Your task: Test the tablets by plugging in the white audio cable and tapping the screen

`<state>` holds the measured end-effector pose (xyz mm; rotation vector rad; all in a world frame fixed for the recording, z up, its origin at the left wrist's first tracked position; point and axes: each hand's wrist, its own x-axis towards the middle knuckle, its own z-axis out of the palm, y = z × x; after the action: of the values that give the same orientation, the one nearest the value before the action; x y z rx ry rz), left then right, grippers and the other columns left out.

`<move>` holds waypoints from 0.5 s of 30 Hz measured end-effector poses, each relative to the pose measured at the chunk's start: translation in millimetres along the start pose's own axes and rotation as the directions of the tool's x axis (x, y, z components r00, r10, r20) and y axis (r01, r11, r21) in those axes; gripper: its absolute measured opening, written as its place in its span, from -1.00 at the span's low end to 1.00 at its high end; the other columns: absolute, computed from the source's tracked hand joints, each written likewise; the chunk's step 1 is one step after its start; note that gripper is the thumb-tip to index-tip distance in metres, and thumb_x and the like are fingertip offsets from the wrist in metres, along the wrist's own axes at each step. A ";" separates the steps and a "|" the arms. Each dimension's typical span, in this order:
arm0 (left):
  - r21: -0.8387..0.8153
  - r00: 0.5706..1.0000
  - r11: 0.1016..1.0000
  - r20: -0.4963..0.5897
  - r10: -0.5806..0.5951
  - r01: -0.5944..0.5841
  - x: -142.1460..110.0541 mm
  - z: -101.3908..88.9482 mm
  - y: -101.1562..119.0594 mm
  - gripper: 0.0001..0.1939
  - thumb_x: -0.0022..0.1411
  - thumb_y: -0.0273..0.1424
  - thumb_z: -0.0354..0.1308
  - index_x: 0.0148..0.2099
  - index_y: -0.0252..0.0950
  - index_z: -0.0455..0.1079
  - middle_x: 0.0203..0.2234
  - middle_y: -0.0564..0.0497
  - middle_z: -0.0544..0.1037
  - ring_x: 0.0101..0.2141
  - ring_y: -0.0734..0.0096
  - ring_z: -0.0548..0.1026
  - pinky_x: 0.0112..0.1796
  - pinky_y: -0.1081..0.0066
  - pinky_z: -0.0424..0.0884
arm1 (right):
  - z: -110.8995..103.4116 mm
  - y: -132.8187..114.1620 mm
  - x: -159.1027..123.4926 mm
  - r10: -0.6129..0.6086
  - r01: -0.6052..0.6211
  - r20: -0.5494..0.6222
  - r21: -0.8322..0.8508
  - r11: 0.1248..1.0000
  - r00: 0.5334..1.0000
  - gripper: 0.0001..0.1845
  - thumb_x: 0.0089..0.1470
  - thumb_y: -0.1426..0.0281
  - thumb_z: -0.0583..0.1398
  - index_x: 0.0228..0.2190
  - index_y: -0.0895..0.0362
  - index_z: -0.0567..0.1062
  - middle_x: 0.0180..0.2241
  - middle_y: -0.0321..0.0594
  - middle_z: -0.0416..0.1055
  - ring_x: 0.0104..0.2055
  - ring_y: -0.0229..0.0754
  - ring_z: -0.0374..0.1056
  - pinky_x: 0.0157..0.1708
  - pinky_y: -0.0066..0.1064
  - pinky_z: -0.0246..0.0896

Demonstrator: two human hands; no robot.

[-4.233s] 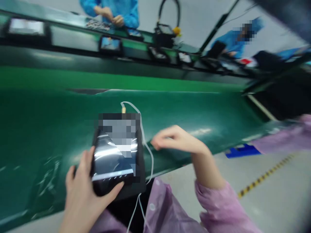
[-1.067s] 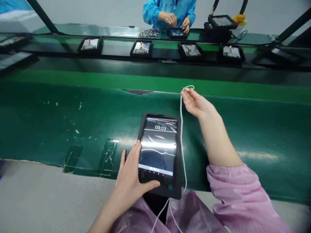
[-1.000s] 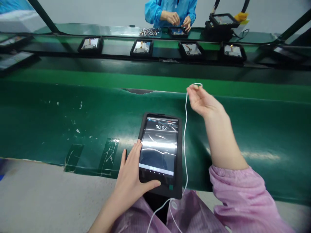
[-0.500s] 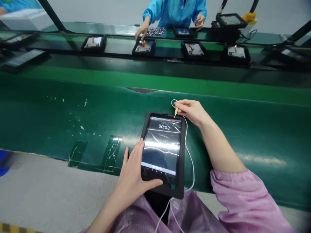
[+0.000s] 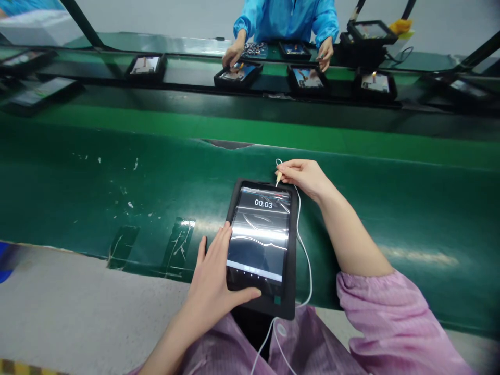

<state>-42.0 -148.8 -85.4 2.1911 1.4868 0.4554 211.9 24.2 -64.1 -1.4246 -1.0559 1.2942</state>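
A black tablet (image 5: 261, 245) lies on the near edge of the green conveyor belt (image 5: 117, 177), its screen lit and showing 00:03. My left hand (image 5: 213, 284) grips its lower left corner, thumb across the bottom bezel. My right hand (image 5: 302, 176) pinches the gold plug (image 5: 278, 178) of a white cable (image 5: 304, 250) right at the tablet's top right corner. The cable loops down the tablet's right side toward my lap.
A person in a blue coat (image 5: 287, 18) works across the line, hands on black trays (image 5: 237, 73) holding tablets. More trays (image 5: 145, 65) sit along the far rail, and a black fixture (image 5: 367, 34) stands at the right. Grey floor lies at lower left.
My right hand brought the cable plug down from above the belt to the tablet's top edge. The person opposite reached out to the trays. My left hand stayed on the tablet.
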 end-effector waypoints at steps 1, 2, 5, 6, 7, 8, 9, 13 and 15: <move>0.000 1.000 1.000 0.000 0.001 -0.001 0.0 -0.1 -0.1 0.29 -0.03 -0.17 0.43 0.42 -0.12 -0.49 0.34 -0.31 0.10 0.30 -0.18 0.12 0.24 -0.27 -0.02 | 0.8 -0.4 0.2 0.001 -0.001 -0.003 -0.002 1.000 1.000 -0.79 -0.09 0.41 0.48 -0.53 0.20 0.57 -0.52 -0.20 0.52 -0.50 -0.34 0.41 -0.46 -0.58 0.37; 0.000 1.000 1.000 -0.001 0.002 -0.002 -0.1 -0.2 -0.2 0.29 -0.03 -0.16 0.43 0.42 -0.13 -0.49 0.34 -0.32 0.10 0.30 -0.18 0.13 0.24 -0.27 -0.02 | 1.5 -0.9 0.3 0.000 0.000 -0.007 -0.005 1.000 1.000 -0.81 -0.07 0.43 0.46 -0.53 0.20 0.56 -0.52 -0.21 0.52 -0.51 -0.34 0.41 -0.46 -0.59 0.36; 0.000 1.000 1.000 -0.003 0.003 -0.003 -0.2 -0.4 0.0 0.27 -0.01 -0.16 0.42 0.42 -0.14 -0.48 0.34 -0.32 0.11 0.30 -0.17 0.13 0.25 -0.26 -0.02 | 3.2 -2.7 0.2 -0.004 0.004 -0.011 -0.021 1.000 1.000 -0.83 -0.02 0.48 0.43 -0.54 0.21 0.56 -0.53 -0.21 0.52 -0.52 -0.36 0.40 -0.46 -0.61 0.34; -0.001 1.000 1.000 -0.003 0.002 -0.002 -0.2 -0.5 0.1 0.27 -0.01 -0.17 0.41 0.42 -0.14 -0.48 0.34 -0.32 0.11 0.31 -0.16 0.12 0.25 -0.26 -0.02 | 3.8 -3.3 0.1 -0.004 0.004 -0.008 -0.029 1.000 1.000 -0.83 -0.01 0.50 0.43 -0.54 0.21 0.56 -0.54 -0.21 0.52 -0.52 -0.36 0.40 -0.46 -0.61 0.34; -0.002 1.000 1.000 -0.003 0.000 0.000 -0.2 -0.7 0.3 0.26 -0.01 -0.17 0.41 0.42 -0.14 -0.47 0.34 -0.32 0.11 0.31 -0.16 0.12 0.25 -0.26 -0.02 | 4.4 -3.9 0.1 -0.004 0.004 -0.004 -0.038 0.999 1.000 -0.83 -0.01 0.51 0.42 -0.54 0.21 0.56 -0.54 -0.21 0.52 -0.52 -0.36 0.40 -0.46 -0.60 0.34; -0.003 1.000 1.000 -0.003 0.001 -0.001 -0.2 -1.0 0.5 0.26 -0.01 -0.17 0.42 0.42 -0.14 -0.47 0.34 -0.32 0.10 0.30 -0.17 0.12 0.25 -0.25 -0.02 | 5.0 -4.5 0.1 -0.004 0.004 -0.001 -0.046 0.999 1.000 -0.83 0.00 0.52 0.41 -0.55 0.21 0.55 -0.55 -0.21 0.51 -0.53 -0.36 0.40 -0.45 -0.59 0.34; -0.004 1.000 1.000 0.000 0.002 -0.002 -0.1 -1.3 0.6 0.26 -0.01 -0.17 0.42 0.42 -0.14 -0.47 0.34 -0.31 0.10 0.30 -0.17 0.13 0.25 -0.25 -0.02 | 5.8 -5.0 0.2 -0.003 0.003 0.001 -0.053 0.999 1.000 -0.83 0.01 0.54 0.40 -0.55 0.22 0.55 -0.55 -0.21 0.51 -0.53 -0.36 0.39 -0.45 -0.59 0.35; -0.007 1.000 1.000 0.006 0.002 -0.002 0.0 -2.2 0.5 0.27 -0.01 -0.17 0.42 0.42 -0.12 -0.48 0.35 -0.29 0.08 0.31 -0.17 0.12 0.26 -0.23 -0.03 | 8.2 -6.3 1.5 0.006 -0.005 0.006 -0.074 0.997 1.000 -0.81 0.04 0.59 0.36 -0.56 0.22 0.55 -0.56 -0.20 0.51 -0.53 -0.35 0.39 -0.42 -0.57 0.36; -0.009 1.000 1.000 0.006 -0.005 0.005 0.0 -2.0 0.1 0.27 -0.01 -0.17 0.42 0.42 -0.11 -0.49 0.35 -0.29 0.09 0.31 -0.16 0.12 0.26 -0.24 -0.03 | 8.3 -6.3 2.1 0.006 -0.006 0.010 -0.082 0.997 1.000 -0.82 0.02 0.57 0.38 -0.56 0.22 0.55 -0.56 -0.19 0.51 -0.53 -0.35 0.39 -0.42 -0.56 0.37</move>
<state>-42.9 -148.4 -83.6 2.1798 1.4839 0.4522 203.7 28.3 -58.7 -1.4846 -1.1242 1.2767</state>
